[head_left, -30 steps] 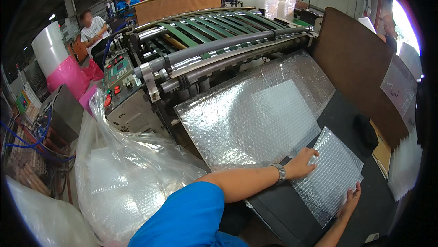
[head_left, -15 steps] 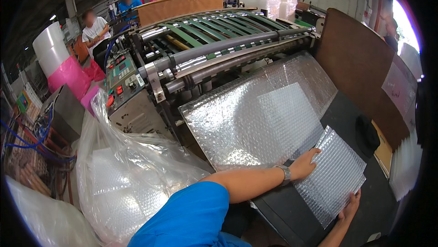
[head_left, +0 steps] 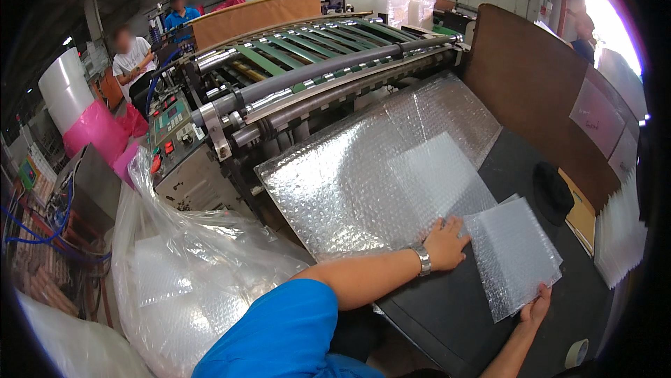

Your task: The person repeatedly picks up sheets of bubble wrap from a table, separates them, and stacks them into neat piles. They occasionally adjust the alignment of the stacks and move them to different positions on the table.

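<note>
My right hand [head_left: 537, 305] pinches the lower right corner of a small stack of clear bubble wrap sheets [head_left: 514, 256] above the black table top [head_left: 447, 315]. My left hand [head_left: 445, 244], with a metal watch on the wrist, is off that stack. Its fingers are spread by the lower edge of another bubble wrap sheet [head_left: 440, 172]. That sheet lies on a sloping board covered with silvery bubble wrap [head_left: 328, 196]. Whether the left fingertips touch the sheet I cannot tell.
A roller machine [head_left: 314, 88] with green belts and a control panel [head_left: 170, 123] stands ahead. Left is a big clear plastic bag [head_left: 203, 287] with bubble wrap pieces. A brown board [head_left: 524, 70], black cap [head_left: 552, 193] and tape roll [head_left: 576, 353] are on the right. Two people sit behind the machine.
My left hand has let go of the stack's left edge and moved left, its fingers spreading. The stack, still in my right hand, has turned a little. The view has shifted slightly.
</note>
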